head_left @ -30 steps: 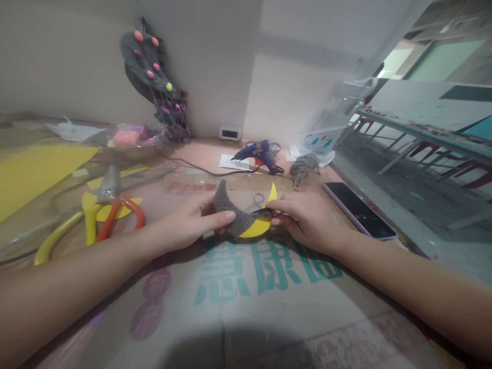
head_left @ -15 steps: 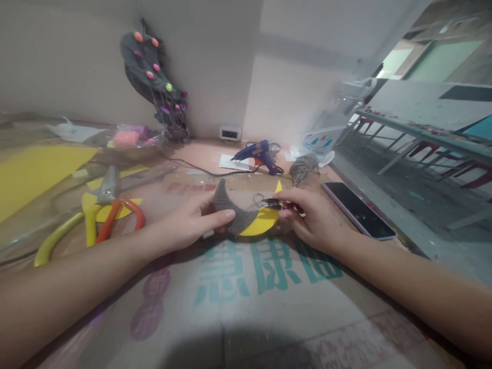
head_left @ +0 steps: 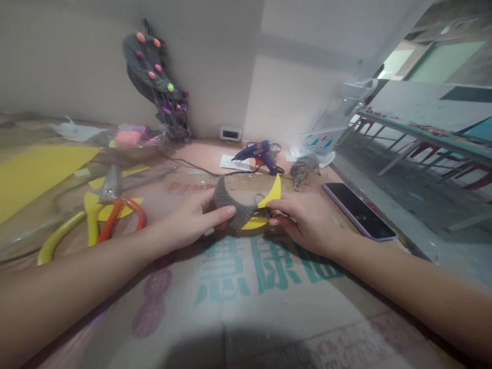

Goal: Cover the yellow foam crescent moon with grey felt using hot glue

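Hands (head_left: 192, 216) pinch a yarn-wrapped crescent (head_left: 243, 214) (left) and dark implement (head_left: 263, 212) (right) beyond teal “康” print (head_left: 274, 264).

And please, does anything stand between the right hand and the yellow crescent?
Yes: a small dark tool, pinched by the right hand, overlaps the yellow crescent in this view. Nothing else visible stands between them; whether the hand also touches the crescent is unclear.

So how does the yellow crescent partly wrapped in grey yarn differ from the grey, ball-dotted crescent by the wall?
The yellow crescent is in the left hand; the grey crescent, by the wall. The grey crescent looks larger and bears coloured balls; the yellow crescent shows none but is partly bare yellow. Both are curved.
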Action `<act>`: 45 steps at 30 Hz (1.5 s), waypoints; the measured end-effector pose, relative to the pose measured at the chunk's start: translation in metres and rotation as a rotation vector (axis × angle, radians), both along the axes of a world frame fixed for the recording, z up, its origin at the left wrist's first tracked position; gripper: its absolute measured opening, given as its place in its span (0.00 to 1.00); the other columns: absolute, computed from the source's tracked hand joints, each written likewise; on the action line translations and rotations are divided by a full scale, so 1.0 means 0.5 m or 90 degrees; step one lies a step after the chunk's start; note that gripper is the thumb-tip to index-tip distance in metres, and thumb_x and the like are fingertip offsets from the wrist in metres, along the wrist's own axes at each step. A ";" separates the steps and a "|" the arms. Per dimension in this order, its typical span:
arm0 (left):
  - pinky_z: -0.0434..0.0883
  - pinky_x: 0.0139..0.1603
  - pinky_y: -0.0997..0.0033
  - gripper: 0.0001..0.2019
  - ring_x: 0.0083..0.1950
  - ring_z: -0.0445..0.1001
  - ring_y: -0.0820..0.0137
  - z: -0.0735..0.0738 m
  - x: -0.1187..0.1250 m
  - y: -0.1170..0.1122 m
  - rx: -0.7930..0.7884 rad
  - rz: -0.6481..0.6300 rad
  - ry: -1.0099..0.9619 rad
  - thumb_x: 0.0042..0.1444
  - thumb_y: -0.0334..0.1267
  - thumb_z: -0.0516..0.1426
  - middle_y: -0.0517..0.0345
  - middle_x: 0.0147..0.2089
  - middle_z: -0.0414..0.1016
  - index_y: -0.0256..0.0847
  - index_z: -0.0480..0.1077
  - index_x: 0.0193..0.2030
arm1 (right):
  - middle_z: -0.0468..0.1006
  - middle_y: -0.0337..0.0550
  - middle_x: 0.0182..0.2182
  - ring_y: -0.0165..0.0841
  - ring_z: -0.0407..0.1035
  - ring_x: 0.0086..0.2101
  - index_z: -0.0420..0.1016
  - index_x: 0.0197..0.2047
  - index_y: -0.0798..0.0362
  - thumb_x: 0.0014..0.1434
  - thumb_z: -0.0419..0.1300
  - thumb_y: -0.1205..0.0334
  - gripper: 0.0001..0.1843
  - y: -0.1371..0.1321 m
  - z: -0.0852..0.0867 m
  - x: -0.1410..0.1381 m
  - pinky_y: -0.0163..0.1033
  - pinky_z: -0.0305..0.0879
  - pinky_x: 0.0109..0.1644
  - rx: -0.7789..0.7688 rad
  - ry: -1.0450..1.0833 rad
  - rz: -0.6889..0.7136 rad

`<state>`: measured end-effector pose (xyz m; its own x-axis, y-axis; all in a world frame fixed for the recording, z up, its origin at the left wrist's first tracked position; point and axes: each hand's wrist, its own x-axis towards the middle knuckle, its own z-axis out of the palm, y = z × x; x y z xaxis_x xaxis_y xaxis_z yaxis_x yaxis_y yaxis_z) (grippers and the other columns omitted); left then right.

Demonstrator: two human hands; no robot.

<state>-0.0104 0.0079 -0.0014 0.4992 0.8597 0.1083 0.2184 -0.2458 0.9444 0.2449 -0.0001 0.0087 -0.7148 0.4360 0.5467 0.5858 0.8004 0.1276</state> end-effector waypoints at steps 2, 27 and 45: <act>0.62 0.25 0.77 0.12 0.26 0.64 0.75 0.000 -0.001 0.000 0.001 -0.003 -0.003 0.58 0.47 0.56 0.63 0.29 0.68 0.39 0.68 0.38 | 0.79 0.46 0.31 0.33 0.69 0.28 0.73 0.43 0.57 0.66 0.52 0.60 0.11 0.000 0.000 0.000 0.36 0.57 0.31 -0.002 -0.002 -0.002; 0.62 0.24 0.77 0.12 0.26 0.65 0.76 0.000 -0.007 0.007 -0.041 -0.071 -0.014 0.58 0.47 0.57 0.64 0.29 0.68 0.40 0.67 0.40 | 0.78 0.42 0.28 0.31 0.68 0.27 0.74 0.42 0.54 0.67 0.51 0.61 0.11 0.006 -0.002 -0.002 0.35 0.57 0.30 0.022 -0.006 0.028; 0.59 0.22 0.77 0.14 0.25 0.64 0.74 -0.002 -0.007 0.006 -0.063 -0.031 0.008 0.58 0.49 0.56 0.64 0.25 0.66 0.39 0.66 0.38 | 0.78 0.45 0.30 0.32 0.69 0.28 0.73 0.43 0.55 0.66 0.53 0.59 0.11 0.005 -0.002 0.002 0.36 0.58 0.31 -0.004 -0.007 0.015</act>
<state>-0.0140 0.0110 -0.0024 0.5410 0.8408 0.0175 0.2203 -0.1618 0.9619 0.2461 0.0022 0.0076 -0.7305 0.4227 0.5363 0.5659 0.8143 0.1291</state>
